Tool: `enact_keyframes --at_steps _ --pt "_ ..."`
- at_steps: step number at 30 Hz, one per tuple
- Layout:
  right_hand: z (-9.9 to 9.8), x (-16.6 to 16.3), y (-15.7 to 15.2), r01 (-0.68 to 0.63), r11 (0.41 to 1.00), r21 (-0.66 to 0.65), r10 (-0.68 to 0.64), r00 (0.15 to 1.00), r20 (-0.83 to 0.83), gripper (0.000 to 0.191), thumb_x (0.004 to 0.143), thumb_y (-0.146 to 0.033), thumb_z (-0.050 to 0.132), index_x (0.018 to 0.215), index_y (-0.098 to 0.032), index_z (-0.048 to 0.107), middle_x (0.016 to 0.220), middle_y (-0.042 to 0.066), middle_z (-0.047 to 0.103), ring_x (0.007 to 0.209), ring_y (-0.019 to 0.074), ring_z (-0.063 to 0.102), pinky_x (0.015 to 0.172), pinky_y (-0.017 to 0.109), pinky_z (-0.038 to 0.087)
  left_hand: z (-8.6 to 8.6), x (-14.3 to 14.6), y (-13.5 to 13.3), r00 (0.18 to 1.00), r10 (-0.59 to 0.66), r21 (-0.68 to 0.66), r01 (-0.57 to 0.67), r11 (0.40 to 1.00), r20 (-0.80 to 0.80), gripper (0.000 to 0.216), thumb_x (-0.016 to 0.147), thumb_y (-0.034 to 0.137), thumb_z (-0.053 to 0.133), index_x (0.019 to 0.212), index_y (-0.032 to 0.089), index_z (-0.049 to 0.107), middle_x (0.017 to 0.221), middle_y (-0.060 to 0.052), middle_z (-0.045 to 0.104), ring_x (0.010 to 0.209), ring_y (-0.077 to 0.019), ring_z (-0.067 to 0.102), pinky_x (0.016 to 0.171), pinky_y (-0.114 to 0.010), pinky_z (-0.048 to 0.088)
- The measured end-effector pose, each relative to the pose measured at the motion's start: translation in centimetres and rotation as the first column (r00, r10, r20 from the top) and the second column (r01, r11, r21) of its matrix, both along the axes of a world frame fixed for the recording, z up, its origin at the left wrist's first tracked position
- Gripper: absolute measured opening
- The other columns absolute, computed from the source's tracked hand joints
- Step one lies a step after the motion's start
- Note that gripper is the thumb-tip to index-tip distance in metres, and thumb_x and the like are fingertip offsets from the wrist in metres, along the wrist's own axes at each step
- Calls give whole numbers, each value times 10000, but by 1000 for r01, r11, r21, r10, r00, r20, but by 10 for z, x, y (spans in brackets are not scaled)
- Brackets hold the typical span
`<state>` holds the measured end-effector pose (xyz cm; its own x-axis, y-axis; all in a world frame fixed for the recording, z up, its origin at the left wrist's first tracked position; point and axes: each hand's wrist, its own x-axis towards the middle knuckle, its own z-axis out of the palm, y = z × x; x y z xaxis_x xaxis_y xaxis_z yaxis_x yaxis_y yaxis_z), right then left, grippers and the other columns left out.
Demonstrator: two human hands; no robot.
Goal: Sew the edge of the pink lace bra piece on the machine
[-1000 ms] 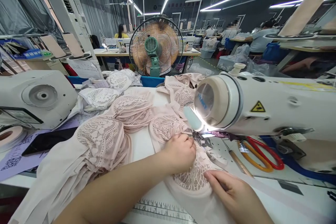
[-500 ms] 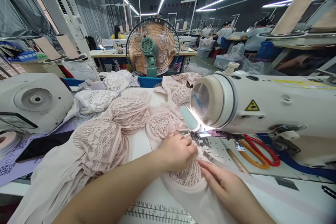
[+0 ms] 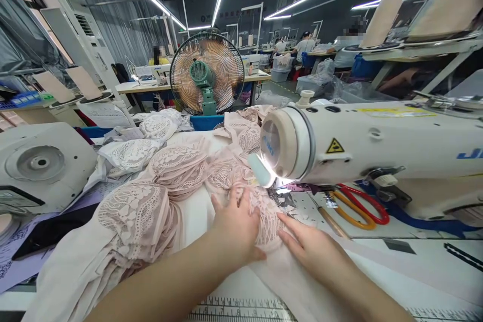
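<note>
My left hand lies flat with fingers spread on a pale pink lace garment piece, just left of the needle of the white sewing machine. My right hand rests open on the same piece's lower edge, fingers stretched toward the presser foot. The machine's lamp lights the fabric under the head. Neither hand grips anything.
Stacks of pink lace pieces cover the table to the left. Red and orange scissors lie behind the needle. A second machine stands at left, a fan at the back. Other workers sit at far tables.
My left hand has opened from a curled grip near the needle and now lies flat on the lace. My right hand slid up closer. The view shifted right.
</note>
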<state>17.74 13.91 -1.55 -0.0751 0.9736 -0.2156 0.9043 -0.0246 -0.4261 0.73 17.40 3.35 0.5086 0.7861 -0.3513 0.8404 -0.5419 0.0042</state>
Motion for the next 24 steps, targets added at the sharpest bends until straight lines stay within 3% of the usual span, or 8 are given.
enact_keyframes --at_steps 3,6,14,24 --pt "4 -2 1 10 1000 -25 -9 1000 25 481 881 -280 320 1331 -156 435 1162 110 638 1058 274 588 830 384 477 5 -3 7 989 144 -45 -145 988 -20 882 624 592 637 1383 289 305 1511 -120 -49 1329 -465 84 849 -678 356" --pt "6 -3 0 3 999 -39 -1 999 53 481 884 -266 312 1340 -161 423 1158 108 639 1058 279 582 817 381 470 8 -6 12 987 163 -84 -162 983 5 872 603 562 676 1365 303 342 1516 -117 -22 1279 -465 249 836 -504 469" --pt "4 -3 -9 -61 998 -29 65 981 184 493 897 -252 247 1364 -167 383 1010 110 689 922 299 620 707 399 459 4 -6 15 993 120 -50 -119 992 16 890 588 581 679 1365 303 345 1510 -135 58 1214 -447 362 833 -467 473" --pt "2 -2 -5 -100 995 24 91 967 237 486 899 -246 243 1358 -175 385 868 92 705 788 286 638 589 361 424 -4 -19 42 978 117 -66 -107 992 173 866 584 545 707 1351 326 370 1518 -98 -12 1318 -400 224 977 -486 362"
